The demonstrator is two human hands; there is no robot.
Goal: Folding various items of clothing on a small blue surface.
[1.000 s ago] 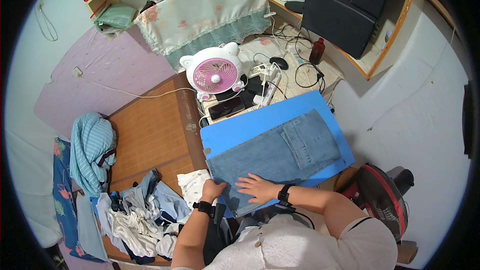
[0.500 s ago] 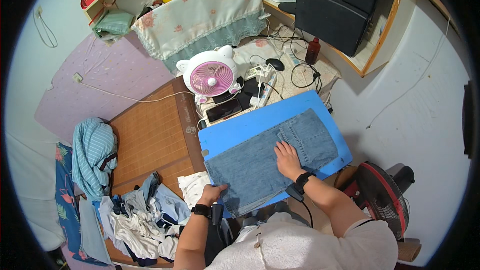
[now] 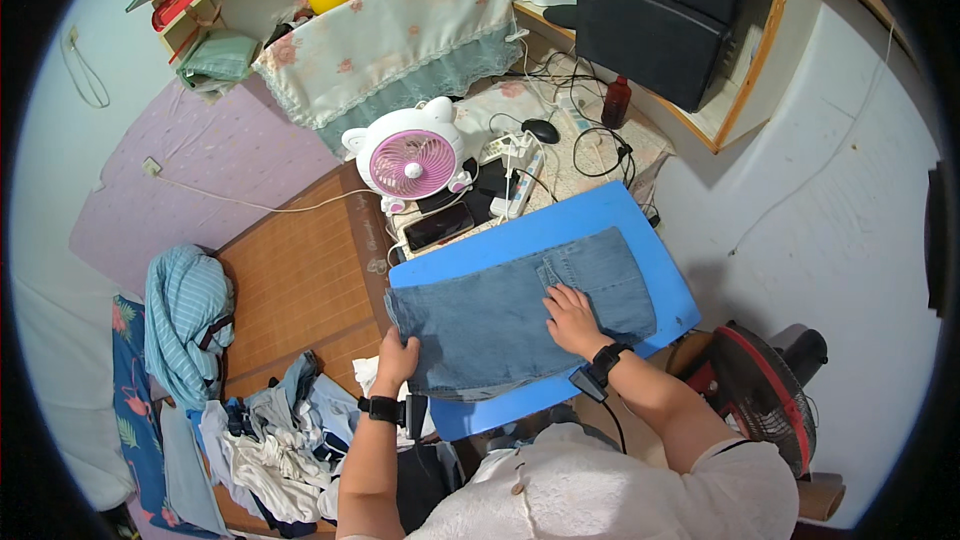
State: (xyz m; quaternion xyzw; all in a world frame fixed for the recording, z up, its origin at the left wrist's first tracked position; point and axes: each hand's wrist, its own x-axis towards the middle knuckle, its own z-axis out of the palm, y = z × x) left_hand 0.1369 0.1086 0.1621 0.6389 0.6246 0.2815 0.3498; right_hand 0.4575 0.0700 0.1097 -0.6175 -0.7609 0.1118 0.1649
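A folded blue denim garment [image 3: 490,330] with a stitched pocket near its right end lies on the blue board [image 3: 660,290] in front of me. My left hand [image 3: 397,357] pinches the garment's left edge, thumb on top, the other fingers partly hidden. That edge reaches past the board's left side and looks slightly raised. My right hand [image 3: 573,324] rests palm down on the denim just below the pocket, fingers stretched out. Each wrist wears a black band with a small device.
Left of the board, a heap of clothes [image 3: 275,450] lies on the brown mat [image 3: 290,280], near a striped blue bundle [image 3: 187,305]. Behind stand a white-and-pink fan [image 3: 412,165], a phone [image 3: 438,227] and cables. A black-and-red fan [image 3: 755,395] is at right.
My left hand has moved left and slightly away from me, drawing the garment's left end with it, so the denim lies more level. My right hand has stayed nearly in place.
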